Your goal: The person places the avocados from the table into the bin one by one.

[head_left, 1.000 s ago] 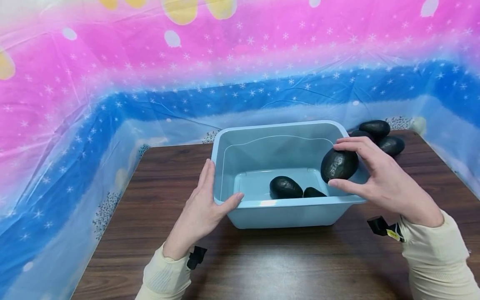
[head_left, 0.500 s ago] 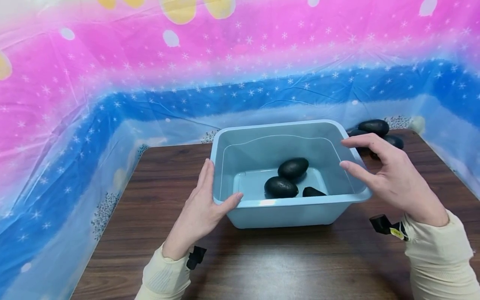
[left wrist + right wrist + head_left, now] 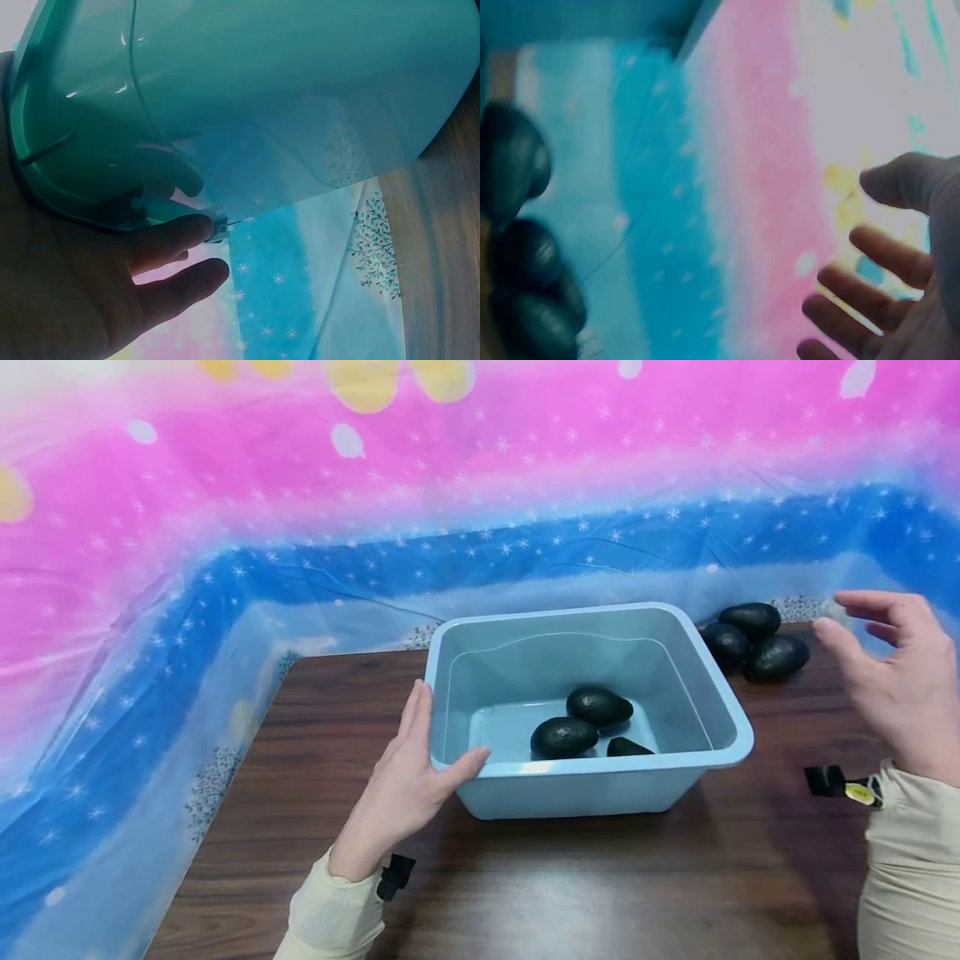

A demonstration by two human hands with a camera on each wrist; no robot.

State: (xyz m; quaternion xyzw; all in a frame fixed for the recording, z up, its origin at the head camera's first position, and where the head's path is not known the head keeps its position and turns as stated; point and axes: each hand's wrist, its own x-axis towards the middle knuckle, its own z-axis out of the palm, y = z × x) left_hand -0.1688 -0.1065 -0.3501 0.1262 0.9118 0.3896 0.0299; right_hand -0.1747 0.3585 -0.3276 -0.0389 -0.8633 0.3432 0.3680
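Note:
My left hand (image 3: 396, 789) rests against the left front corner of a light blue plastic bin (image 3: 570, 793). Its thumb lies over the front rim and its straight fingers lie along the outer side, as the left wrist view also shows. Inside the bin are dark avocados: one near the front (image 3: 564, 737), one behind it (image 3: 598, 704) and a third (image 3: 628, 747) partly hidden by the front wall. My right hand (image 3: 903, 681) hangs in the air to the right, fingers apart, holding nothing. Nearest to it is a cluster of dark avocados (image 3: 777, 657) on the table.
The cluster, with another avocado (image 3: 750, 619) at its back, lies by the bin's right back corner near the table's far edge. A brown wood-grain table (image 3: 315, 718) carries everything. A pink and blue snowflake cloth (image 3: 480, 502) hangs behind and at the sides.
My right hand has let go of an avocado, which now lies in the bin behind another one. The hand has then moved right, past the cluster. My left hand stays at the bin.

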